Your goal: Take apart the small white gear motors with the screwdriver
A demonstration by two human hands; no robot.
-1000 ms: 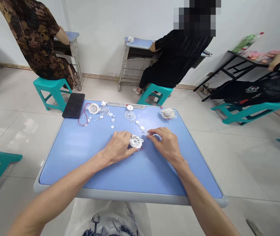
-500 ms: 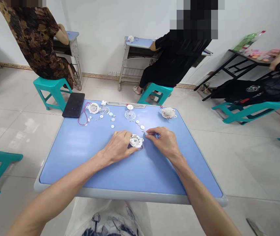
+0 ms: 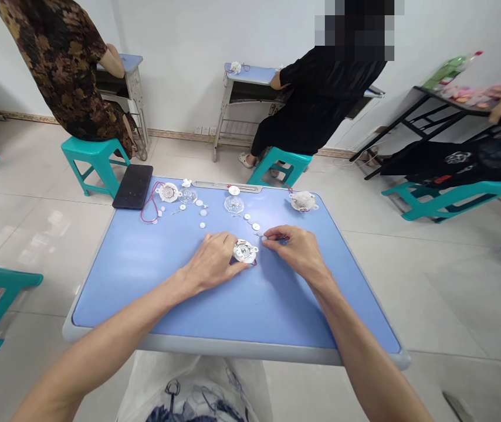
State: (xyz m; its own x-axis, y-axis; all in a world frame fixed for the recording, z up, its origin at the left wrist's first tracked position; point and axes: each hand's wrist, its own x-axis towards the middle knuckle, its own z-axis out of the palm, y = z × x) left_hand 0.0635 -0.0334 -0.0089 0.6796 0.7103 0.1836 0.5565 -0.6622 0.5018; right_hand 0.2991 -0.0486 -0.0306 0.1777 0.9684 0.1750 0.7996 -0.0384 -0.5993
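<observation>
My left hand (image 3: 212,262) rests on a round white plastic housing (image 3: 245,251), fingers gripping it against the blue tabletop, with a bit of red wire showing beneath. My right hand (image 3: 293,249) sits just to its right, thumb and forefinger pinched on a small white disc (image 3: 264,238). A curved line of similar discs (image 3: 247,217) leads up toward a clear plastic dome (image 3: 233,204). Farther left lie another clear dome (image 3: 188,196), a white housing (image 3: 168,191) and a loop of red wire (image 3: 148,203). A white wired unit (image 3: 303,201) sits at the far right.
The blue table has a grey rim (image 3: 233,349), and a black tablet (image 3: 132,186) lies at its far left corner. Two people (image 3: 321,99) sit at small desks beyond it, with teal stools (image 3: 95,158) around. A plastic bag (image 3: 193,392) sits at my lap.
The head view has shifted slightly. My right fingertips have closed in on the small white disc, while my left hand stays on the housing.
</observation>
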